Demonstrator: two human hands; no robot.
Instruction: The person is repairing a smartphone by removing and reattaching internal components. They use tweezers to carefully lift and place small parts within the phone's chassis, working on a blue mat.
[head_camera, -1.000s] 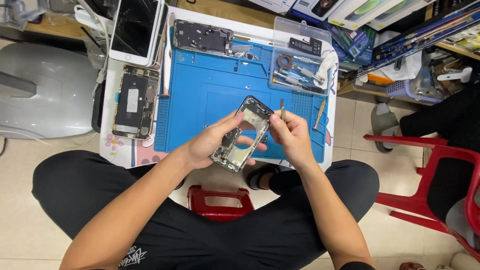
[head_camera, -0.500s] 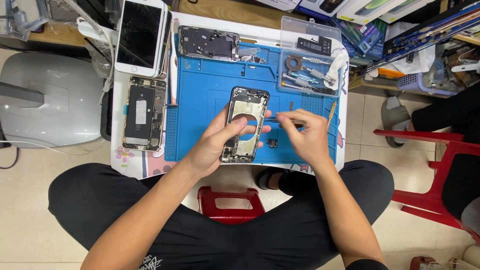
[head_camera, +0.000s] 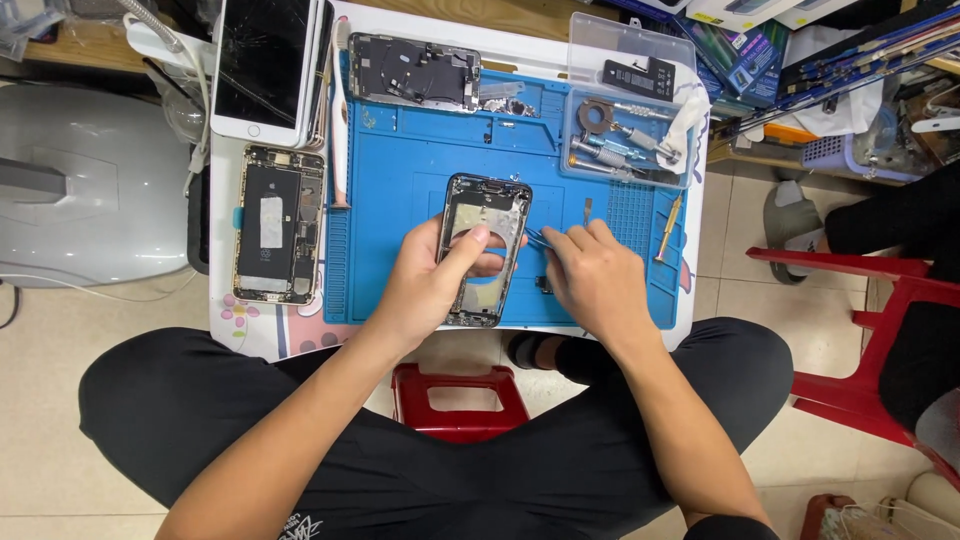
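My left hand (head_camera: 432, 283) grips an empty phone housing (head_camera: 487, 218) lying flat on the blue repair mat (head_camera: 400, 170), fingers wrapped across its middle. My right hand (head_camera: 595, 275) sits just right of the housing and pinches a thin tool (head_camera: 537, 238) whose tip points at the housing's right edge. A small dark part (head_camera: 545, 284) lies on the mat beside the right hand.
An opened phone (head_camera: 278, 224) and a phone with a cracked screen (head_camera: 265, 65) lie left of the mat. Another stripped housing (head_camera: 412, 72) lies at the mat's top. A clear tray of tools (head_camera: 628, 105) stands top right, a screwdriver (head_camera: 668, 226) beside it. Red stools stand below and right.
Both hands have lowered the housing from a tilted, raised hold down flat onto the mat. The right hand's tool has come in against the housing's right edge.
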